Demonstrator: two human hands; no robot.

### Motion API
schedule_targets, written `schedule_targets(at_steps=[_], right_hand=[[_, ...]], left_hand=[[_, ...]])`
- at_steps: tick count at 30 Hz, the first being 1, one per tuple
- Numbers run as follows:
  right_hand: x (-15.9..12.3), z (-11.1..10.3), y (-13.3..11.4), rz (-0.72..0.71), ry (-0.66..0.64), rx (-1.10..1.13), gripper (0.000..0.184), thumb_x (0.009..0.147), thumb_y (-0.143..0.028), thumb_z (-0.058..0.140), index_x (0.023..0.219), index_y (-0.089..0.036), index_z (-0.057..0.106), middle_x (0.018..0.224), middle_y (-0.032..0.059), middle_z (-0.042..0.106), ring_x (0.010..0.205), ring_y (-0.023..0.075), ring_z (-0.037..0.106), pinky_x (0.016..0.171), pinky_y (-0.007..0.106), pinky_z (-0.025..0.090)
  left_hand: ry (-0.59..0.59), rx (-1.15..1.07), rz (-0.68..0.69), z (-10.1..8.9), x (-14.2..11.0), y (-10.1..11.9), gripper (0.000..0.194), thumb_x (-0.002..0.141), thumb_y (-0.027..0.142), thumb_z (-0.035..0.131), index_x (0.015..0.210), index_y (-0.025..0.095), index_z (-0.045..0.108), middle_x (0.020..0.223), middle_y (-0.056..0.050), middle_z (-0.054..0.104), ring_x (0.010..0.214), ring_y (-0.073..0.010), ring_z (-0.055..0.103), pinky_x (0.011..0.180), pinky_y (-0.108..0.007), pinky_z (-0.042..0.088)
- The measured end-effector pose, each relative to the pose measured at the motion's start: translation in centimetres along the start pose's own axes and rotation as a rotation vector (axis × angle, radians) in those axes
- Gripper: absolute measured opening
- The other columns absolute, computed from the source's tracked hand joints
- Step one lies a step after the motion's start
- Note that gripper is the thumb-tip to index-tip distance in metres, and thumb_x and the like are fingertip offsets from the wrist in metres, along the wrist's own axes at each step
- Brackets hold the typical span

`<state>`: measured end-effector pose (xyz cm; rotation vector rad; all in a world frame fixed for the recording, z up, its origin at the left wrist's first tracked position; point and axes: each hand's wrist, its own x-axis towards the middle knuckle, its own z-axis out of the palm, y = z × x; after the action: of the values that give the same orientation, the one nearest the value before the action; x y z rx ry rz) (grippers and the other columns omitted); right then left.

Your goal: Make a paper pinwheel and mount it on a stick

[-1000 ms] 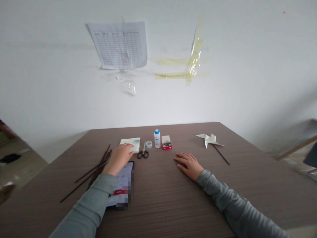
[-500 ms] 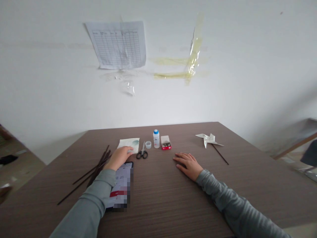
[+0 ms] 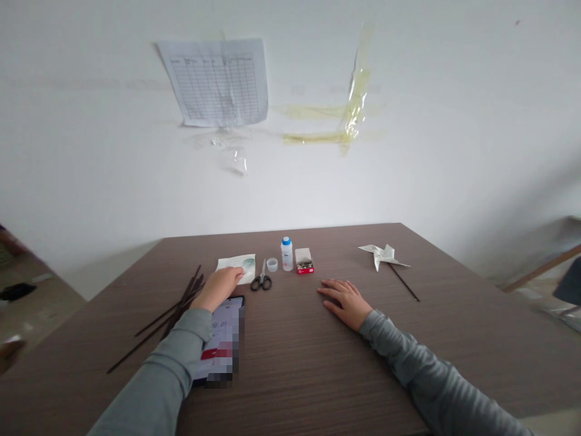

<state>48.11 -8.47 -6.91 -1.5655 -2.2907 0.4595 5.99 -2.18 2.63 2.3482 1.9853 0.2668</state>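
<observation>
Matt brown wood-grain tabletop point(image 3: 318, 363); thin white paper sheet point(image 3: 236, 262); scissors with metal blades and glossy black plastic loop handles point(image 3: 261, 280); smooth white plastic bottle with blue plastic cap point(image 3: 287, 254).

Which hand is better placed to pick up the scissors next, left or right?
Left, probably. The left hand rests on the white paper, with its fingertips close beside the scissors. The right hand lies flat on the table, farther to the side.
</observation>
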Motion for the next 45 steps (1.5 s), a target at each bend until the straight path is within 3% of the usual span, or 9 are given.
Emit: schedule_targets(at_steps=[7,12,22,34,45], right_hand=[[0.0,0.0,0.1,-0.015,0.009,0.017,0.052,0.122,-0.049,0.072,0.172,-0.044,0.088,0.194,0.0091,0.074,0.184,0.0469,0.063,0.156,0.085,0.041],[0.0,-0.3,-0.2,0.003,-0.010,0.006,0.054,0.123,-0.046,0.071,0.175,-0.039,0.086,0.196,0.0114,0.071,0.186,0.0470,0.061,0.157,0.085,0.038],[0.0,-0.2,-0.2,-0.002,0.013,0.017,0.051,0.122,-0.045,0.075,0.171,-0.040,0.089,0.193,0.0113,0.074,0.185,0.0470,0.063,0.157,0.084,0.041],[0.0,-0.3,-0.2,0.003,-0.009,0.008,0.052,0.123,-0.045,0.074,0.173,-0.042,0.087,0.195,0.0100,0.072,0.186,0.0464,0.061,0.158,0.083,0.040],[0.1,-0.3,-0.2,0.008,-0.021,0.012,0.054,0.123,-0.044,0.071,0.174,-0.038,0.086,0.196,0.0118,0.070,0.187,0.0473,0.060,0.158,0.084,0.037]], left_hand=[[-0.025,0.084,-0.097,-0.8,-0.4,1.4,0.018,0.106,0.029,0.075,0.098,0.030,0.091,0.108,-0.010,0.099,0.118,-0.0351,0.095,0.097,-0.034,0.063],[-0.012,0.086,-0.122,-1.2,-0.7,1.7,0.015,0.105,0.029,0.079,0.100,0.030,0.093,0.113,-0.010,0.101,0.124,-0.0365,0.096,0.098,-0.033,0.065],[-0.012,0.100,-0.148,-1.4,-0.9,1.6,0.016,0.104,0.029,0.084,0.095,0.029,0.097,0.112,-0.011,0.103,0.127,-0.0382,0.096,0.103,-0.035,0.065],[-0.086,0.101,-0.137,-1.3,-0.5,0.8,0.021,0.111,0.028,0.085,0.105,0.032,0.104,0.125,-0.008,0.105,0.130,-0.0327,0.098,0.094,-0.029,0.062],[0.018,0.131,-0.124,-1.6,-0.3,1.2,0.030,0.117,0.028,0.075,0.116,0.028,0.105,0.134,-0.014,0.103,0.137,-0.0381,0.096,0.111,-0.038,0.066]])
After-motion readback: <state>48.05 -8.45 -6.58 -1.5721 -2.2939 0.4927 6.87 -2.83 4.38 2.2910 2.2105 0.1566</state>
